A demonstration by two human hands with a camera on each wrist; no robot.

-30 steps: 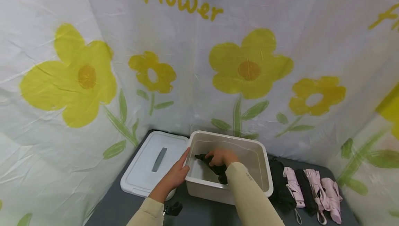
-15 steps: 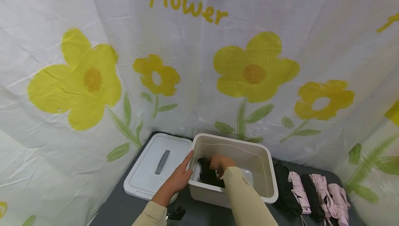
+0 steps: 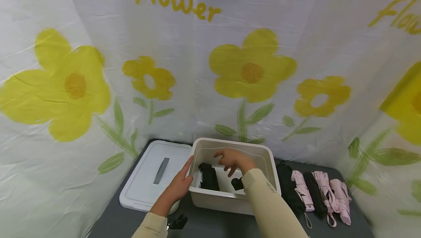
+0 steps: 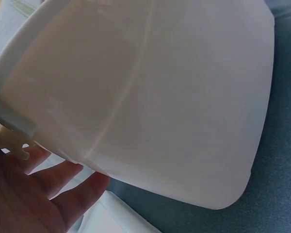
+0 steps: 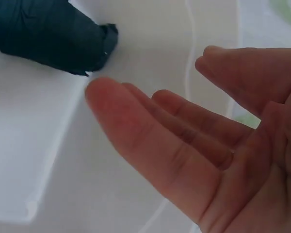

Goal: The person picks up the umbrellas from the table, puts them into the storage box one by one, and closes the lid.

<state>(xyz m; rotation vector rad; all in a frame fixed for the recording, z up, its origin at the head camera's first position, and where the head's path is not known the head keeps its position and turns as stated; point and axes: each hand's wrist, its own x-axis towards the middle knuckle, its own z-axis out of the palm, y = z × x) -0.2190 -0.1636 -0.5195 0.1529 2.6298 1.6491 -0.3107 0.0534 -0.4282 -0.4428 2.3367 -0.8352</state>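
Right hand (image 3: 234, 159) near black roll (image 3: 209, 177), fingers apart, left hand (image 3: 176, 188) against box (image 3: 223, 204), fingers extended, pink rolls (image 3: 323, 187) only from head

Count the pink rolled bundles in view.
3, all on the dark table, right of the bin: one pink bundle between two black bundles, one just past these, one at the row's right end. More could hide behind the right sleeve.

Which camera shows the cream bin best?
The head view: it takes in most of the cream bin, rim, inside and front wall. The left wrist view shows only outer wall and some rim; the right wrist view, part of the inside.
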